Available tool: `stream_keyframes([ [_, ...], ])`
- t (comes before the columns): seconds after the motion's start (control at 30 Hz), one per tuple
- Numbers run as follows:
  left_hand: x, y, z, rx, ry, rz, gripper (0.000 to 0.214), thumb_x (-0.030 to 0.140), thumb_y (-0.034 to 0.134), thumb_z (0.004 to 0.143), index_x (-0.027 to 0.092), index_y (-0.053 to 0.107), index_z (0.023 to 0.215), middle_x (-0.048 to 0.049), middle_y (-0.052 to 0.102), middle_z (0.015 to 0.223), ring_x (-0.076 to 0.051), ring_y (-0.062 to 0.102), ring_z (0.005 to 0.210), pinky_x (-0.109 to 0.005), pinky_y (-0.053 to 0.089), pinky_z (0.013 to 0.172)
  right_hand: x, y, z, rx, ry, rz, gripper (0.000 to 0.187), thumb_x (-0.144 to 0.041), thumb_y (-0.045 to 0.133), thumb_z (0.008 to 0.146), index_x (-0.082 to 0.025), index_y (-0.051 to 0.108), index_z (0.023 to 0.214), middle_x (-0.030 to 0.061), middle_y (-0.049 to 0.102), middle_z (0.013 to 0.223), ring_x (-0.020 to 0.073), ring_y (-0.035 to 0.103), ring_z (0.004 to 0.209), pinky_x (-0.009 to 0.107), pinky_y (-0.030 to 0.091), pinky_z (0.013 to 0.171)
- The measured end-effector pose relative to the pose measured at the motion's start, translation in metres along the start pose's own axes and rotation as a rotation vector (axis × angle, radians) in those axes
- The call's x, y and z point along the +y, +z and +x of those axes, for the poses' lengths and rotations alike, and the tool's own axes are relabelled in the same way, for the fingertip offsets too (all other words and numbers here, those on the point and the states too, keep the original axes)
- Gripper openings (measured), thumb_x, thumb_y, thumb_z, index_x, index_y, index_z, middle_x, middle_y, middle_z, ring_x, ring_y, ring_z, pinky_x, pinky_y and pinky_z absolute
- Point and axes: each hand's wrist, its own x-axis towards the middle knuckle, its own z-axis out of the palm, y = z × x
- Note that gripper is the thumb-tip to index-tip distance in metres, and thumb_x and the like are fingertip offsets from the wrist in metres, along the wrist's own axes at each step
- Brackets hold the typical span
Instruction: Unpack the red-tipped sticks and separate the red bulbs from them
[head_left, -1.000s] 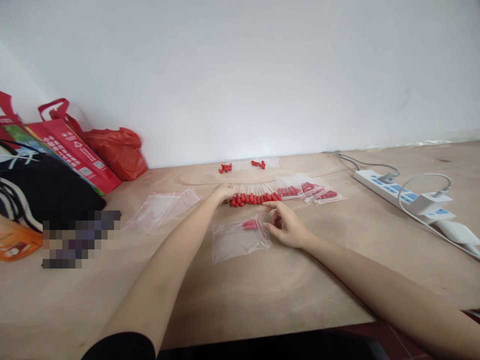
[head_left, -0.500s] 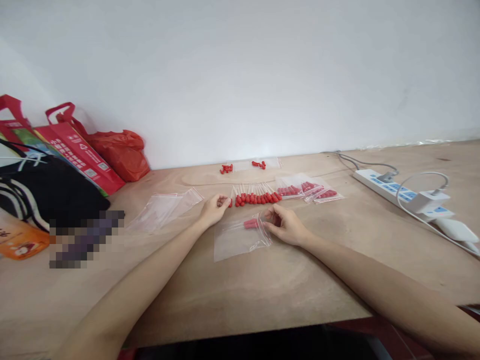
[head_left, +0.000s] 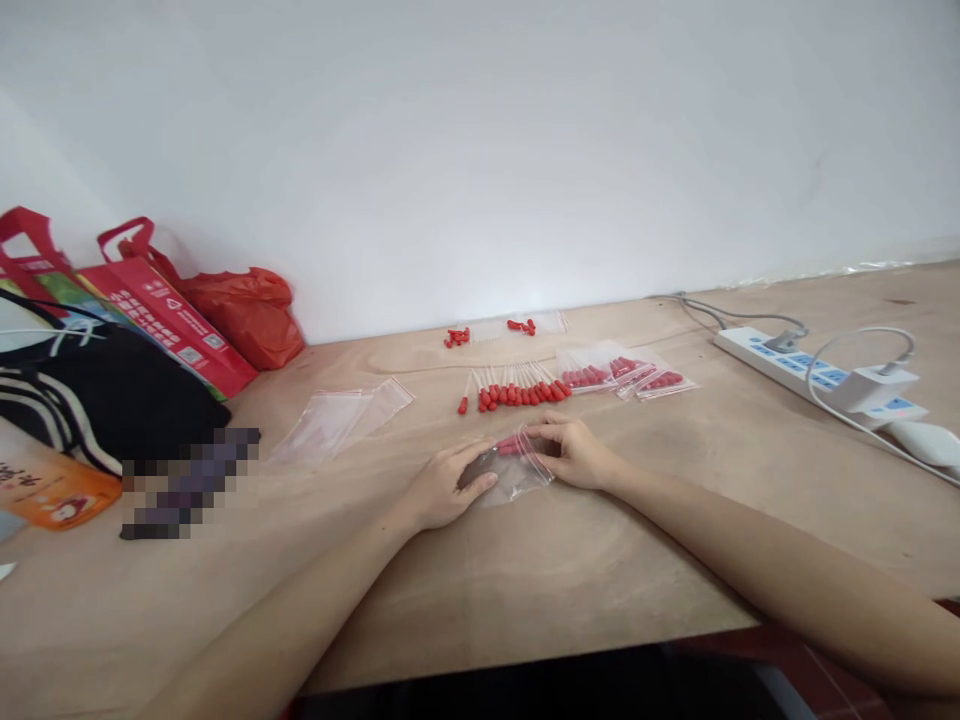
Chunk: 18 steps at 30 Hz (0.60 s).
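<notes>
A clear zip-lock bag point(head_left: 517, 483) lies on the wooden table between my hands, with a few red-tipped sticks point(head_left: 514, 443) inside. My left hand point(head_left: 452, 485) curves round the bag's closed end, thumb and fingers gripping its sides. At the zip end, my right hand point(head_left: 571, 452) holds the edge of the bag between thumb and fingers. Just beyond, a row of loose red-headed sticks point(head_left: 521, 393) lies side by side, heads toward me. A single red-headed stick point(head_left: 463, 404) rests slightly apart at the row's left.
Filled zip-lock bags point(head_left: 626, 372) overlap right of the row; flat bags point(head_left: 341, 420) lie left. Small red pieces point(head_left: 457, 338) sit near the wall. A power strip point(head_left: 772, 360) with cables stands right. Red carrier bags point(head_left: 172, 320) and a black bag point(head_left: 112, 400) crowd the left.
My left hand has moved from the left end of the stick row down onto the bag, leaving a stick on the table. The bag is now bunched between both hands.
</notes>
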Motion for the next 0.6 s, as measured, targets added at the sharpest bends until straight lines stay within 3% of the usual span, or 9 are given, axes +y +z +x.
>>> stream_keyframes([
  [0.13, 0.0036, -0.0035, 0.0007, -0.027, -0.003, -0.023, 0.045, 0.036, 0.046, 0.082, 0.023, 0.041, 0.125, -0.0033, 0.049, 0.126, -0.019, 0.045, 0.116, -0.035, 0.035, 0.098, 0.0023, 0.0018, 0.0025, -0.079, -0.046, -0.073, 0.019, -0.029, 0.055, 0.077, -0.019, 0.062, 0.091, 0.0050, 0.052, 0.079, 0.0151, 0.048, 0.074, 0.027, 0.040, 0.067],
  [0.3, 0.0055, -0.0045, 0.0005, -0.044, -0.004, -0.032, 0.045, 0.035, 0.045, 0.082, 0.023, 0.040, 0.125, -0.0023, 0.049, 0.126, -0.018, 0.047, 0.114, -0.033, 0.036, 0.097, 0.0028, 0.0025, 0.0044, -0.097, -0.022, -0.148, 0.020, -0.034, 0.058, 0.075, -0.015, 0.057, 0.080, 0.0028, 0.049, 0.071, 0.0137, 0.044, 0.068, 0.026, 0.037, 0.064],
  [0.4, 0.0046, -0.0040, 0.0007, -0.052, 0.009, -0.022, 0.043, 0.036, 0.046, 0.082, 0.022, 0.042, 0.124, -0.0031, 0.050, 0.126, -0.019, 0.045, 0.116, -0.034, 0.035, 0.098, 0.0016, 0.0015, 0.0043, -0.070, -0.015, -0.069, 0.026, -0.038, 0.064, 0.068, -0.015, 0.054, 0.074, 0.0024, 0.050, 0.072, 0.0128, 0.044, 0.066, 0.024, 0.037, 0.060],
  [0.6, 0.0025, -0.0041, 0.0009, -0.076, 0.020, 0.019, 0.044, 0.036, 0.044, 0.084, 0.024, 0.040, 0.125, -0.0034, 0.047, 0.128, -0.020, 0.042, 0.119, -0.036, 0.033, 0.100, -0.0021, 0.0009, 0.0040, -0.125, 0.043, 0.129, 0.029, -0.035, 0.066, 0.066, -0.016, 0.059, 0.085, 0.0003, 0.055, 0.070, 0.0099, 0.045, 0.061, 0.022, 0.036, 0.055],
])
